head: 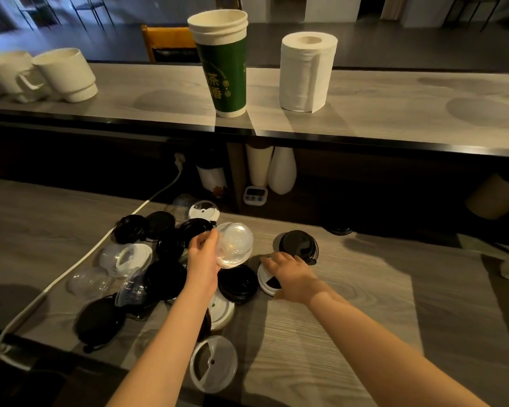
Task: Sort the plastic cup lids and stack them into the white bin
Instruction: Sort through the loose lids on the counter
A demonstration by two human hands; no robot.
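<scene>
A dim room: a grey wood-grain counter [350, 304] below a raised shelf [394, 113], a wooden chair [165, 42] behind.

Two bare forearms, no sleeves, hands [203, 257] without gloves or rings

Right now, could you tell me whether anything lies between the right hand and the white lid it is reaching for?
Nothing visible does: the right hand already rests on the white lid, fingers spread above it.
</scene>
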